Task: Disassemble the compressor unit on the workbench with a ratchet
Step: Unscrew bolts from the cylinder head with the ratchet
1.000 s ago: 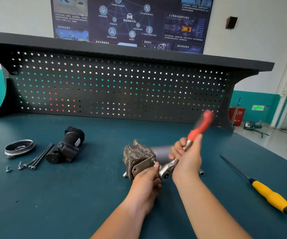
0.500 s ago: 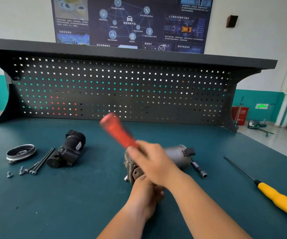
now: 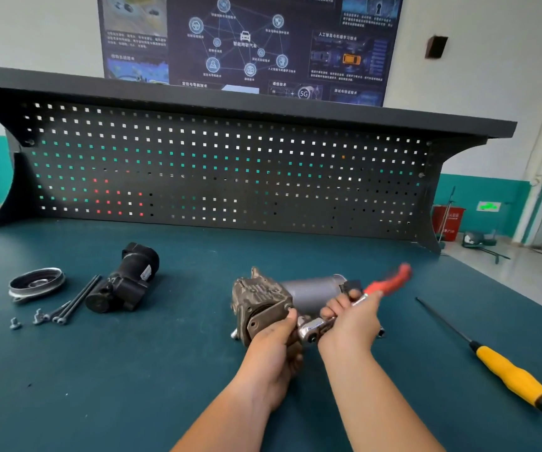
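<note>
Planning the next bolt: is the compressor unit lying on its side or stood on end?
Lying on its side: the compressor unit runs lengthwise along the workbench, left hand gripping its end plate.

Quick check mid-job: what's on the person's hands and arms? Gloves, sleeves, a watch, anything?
Nothing worn shows. The left hand and right hand are bare: no gloves, no rings in view. The left forearm and right forearm are bare down to the frame's edge, no sleeve, watch or band. Dark smudges, perhaps grease, mark the left hand.
</note>
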Demonstrator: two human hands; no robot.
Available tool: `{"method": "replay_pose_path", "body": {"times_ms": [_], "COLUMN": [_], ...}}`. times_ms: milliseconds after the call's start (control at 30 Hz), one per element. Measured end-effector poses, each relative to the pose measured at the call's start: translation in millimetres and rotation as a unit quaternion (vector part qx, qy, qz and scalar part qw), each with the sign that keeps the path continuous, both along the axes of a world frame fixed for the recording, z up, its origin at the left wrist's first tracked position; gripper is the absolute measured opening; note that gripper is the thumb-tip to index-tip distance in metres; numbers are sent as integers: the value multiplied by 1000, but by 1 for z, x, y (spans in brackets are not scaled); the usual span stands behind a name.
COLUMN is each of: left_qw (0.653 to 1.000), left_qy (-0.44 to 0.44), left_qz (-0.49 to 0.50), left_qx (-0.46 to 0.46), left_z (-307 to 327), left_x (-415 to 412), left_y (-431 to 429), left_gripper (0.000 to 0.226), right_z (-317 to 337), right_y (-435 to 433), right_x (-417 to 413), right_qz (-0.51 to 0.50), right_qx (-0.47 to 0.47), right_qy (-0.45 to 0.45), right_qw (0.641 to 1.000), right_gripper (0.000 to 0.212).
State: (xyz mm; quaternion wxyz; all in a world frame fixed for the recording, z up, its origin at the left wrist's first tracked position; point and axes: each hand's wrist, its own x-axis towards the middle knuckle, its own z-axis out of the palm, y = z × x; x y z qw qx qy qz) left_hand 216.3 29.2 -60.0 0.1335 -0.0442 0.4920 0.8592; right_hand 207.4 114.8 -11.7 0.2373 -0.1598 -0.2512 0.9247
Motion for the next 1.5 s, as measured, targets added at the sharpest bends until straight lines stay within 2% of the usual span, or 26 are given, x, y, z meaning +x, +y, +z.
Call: {"method": "replay_pose_path", "body": {"times_ms": [67, 133, 200, 267, 333, 400, 433, 467, 500, 533, 567, 667, 700, 767, 833, 900, 967, 1067, 1133, 1200, 1233, 1333, 1367, 1400, 1433, 1500], "left_qw": [1000, 1000, 999, 999, 999, 998, 997, 996, 995, 996, 997, 999, 999, 999, 999, 1000, 999, 998, 998, 998, 998, 998, 998, 998, 998, 998], "left_qy": [3, -5, -8, -3, 14, 25, 25, 22, 21, 21, 21, 12, 6, 0, 2, 4, 0, -5, -4, 4, 10, 42, 49, 51, 51, 48], "left_qz": [-4, -3, -4, -13, -30, -36, -28, -16, -7, -6, -15, -38, -36, -27, -21, -17, -17, -19, -31, -41, -46, -47, -39, -31, -27, -31], "left_qx": [-6, 16, 37, 33, 35, 47, 66, 86, 97, 92, 77, 29, 28, 31, 32, 26, 35, 51, 48, 41, 34, 23, 25, 25, 15, -13], "left_z": [0, 1, 0, 0, 0, 2, 1, 1, 1, -1, -2, 0, 1, 2, 3, 2, 3, 3, 3, 2, 1, 4, 4, 4, 2, 0], "left_x": [1, 1, 1, 2, 3, 4, 4, 4, 3, 2, 1, 1, 0, 2, 3, 4, 4, 4, 5, 4, 3, 5, 5, 6, 5, 3], "left_y": [-1, -1, 0, -2, -2, -1, 0, 0, 0, -1, -1, -2, -2, -2, -2, -2, -3, -3, -4, -5, -5, -2, -1, -1, -1, -2], "left_gripper": [28, 28, 23, 21, 23, 23, 25, 30, 33, 32, 27, 26, 26, 28, 30, 31, 34, 35, 25, 21, 20, 14, 17, 19, 20, 23], "right_z": [-8, -8, -1, 8, 18, 24, 24, 24, 23, 21, 20, 15, 14, 9, 5, 0, -3, 5, 14, 21, 23, 26, 26, 24, 22, 18], "right_y": [1, 0, -5, -11, -19, -28, -32, -35, -35, -34, -32, -22, -18, -7, 1, 3, 1, -5, -10, -13, -15, -24, -25, -27, -27, -23], "right_x": [-1, -3, -4, -5, -1, 4, 5, 5, 5, 6, 7, 8, 7, 0, -3, -4, -5, -6, -3, 2, 4, 8, 8, 9, 11, 13], "right_qz": [1, 0, -2, 17, 74, 152, 165, 161, 150, 146, 148, 114, 82, 21, 11, 4, 3, 10, 51, 146, 188, 196, 189, 188, 193, 191], "right_qx": [-37, 25, 163, 349, 559, 760, 840, 890, 908, 897, 854, 560, 454, 264, 69, -27, 1, 168, 308, 456, 549, 810, 843, 846, 824, 707], "right_qy": [0, 22, 55, 112, 183, 204, 195, 184, 181, 190, 206, 210, 175, 81, -7, -36, -23, 35, 100, 186, 214, 214, 213, 218, 227, 236], "right_qw": [999, 999, 985, 930, 806, 598, 480, 385, 347, 371, 455, 793, 870, 961, 998, 999, 1000, 985, 945, 858, 786, 509, 456, 448, 482, 639], "right_gripper": [48, 47, 44, 41, 37, 33, 37, 39, 41, 41, 40, 34, 37, 42, 48, 51, 49, 45, 43, 38, 35, 33, 35, 33, 30, 25]}}
